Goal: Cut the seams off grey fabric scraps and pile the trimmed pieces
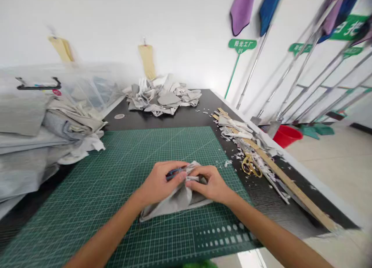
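Note:
A light grey piece of cloth (177, 201) lies bunched up on the green cutting mat (139, 147), its lower edge spread toward me. My left hand (165, 182) pinches the cloth between thumb and fingers. Inside that same hand shows a small dark blue object (173, 172), mostly covered by the fingers, so its kind is unclear. My right hand (209, 182) grips a fold of the cloth close beside the left fingertips. Both hands hide the middle of the cloth.
At left, stacked grey fabric (26, 159) stands before a clear plastic bin (95, 85). Fabric scraps (165, 95) are heaped at the back. Gold-handled scissors (250, 166), a long wooden strip (279, 182) and trimmings lie right. A red bucket (287, 135) stands on the floor.

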{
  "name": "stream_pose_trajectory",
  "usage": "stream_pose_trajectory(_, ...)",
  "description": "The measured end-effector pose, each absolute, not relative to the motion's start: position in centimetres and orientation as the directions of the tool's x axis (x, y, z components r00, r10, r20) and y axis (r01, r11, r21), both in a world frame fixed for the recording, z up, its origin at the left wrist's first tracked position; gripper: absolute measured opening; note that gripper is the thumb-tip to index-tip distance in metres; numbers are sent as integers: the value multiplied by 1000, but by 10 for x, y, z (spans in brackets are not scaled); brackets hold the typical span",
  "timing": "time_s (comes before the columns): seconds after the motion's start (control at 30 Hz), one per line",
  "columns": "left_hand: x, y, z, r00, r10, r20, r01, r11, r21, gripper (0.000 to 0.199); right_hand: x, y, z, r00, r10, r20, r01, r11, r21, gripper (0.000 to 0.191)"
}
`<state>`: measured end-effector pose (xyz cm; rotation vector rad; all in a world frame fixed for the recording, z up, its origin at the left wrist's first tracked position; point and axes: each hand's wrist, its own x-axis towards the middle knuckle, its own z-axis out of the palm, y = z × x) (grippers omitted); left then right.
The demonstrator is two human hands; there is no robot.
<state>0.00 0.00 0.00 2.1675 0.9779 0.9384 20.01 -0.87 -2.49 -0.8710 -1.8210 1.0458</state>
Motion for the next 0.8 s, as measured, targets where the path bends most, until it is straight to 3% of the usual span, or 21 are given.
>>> stream_pose_trajectory(0.23, -19, -16, -7, 486, 799, 355, 384, -560, 734, 29, 201, -10, -25, -407, 831, 380, 126, 463, -877, 12)
stream_pose_trajectory(0.47, -27, -26, -15, 509, 780, 363, 472, -606, 641, 32, 197, -7, -29, -414, 792, 448, 87, 525, -847, 6)
stream_pose_trajectory(0.8, -27, -27, -11, 547, 695, 467, 448, -714, 537, 29, 194, -6, -32, -428, 760, 489, 95, 576, -812, 7)
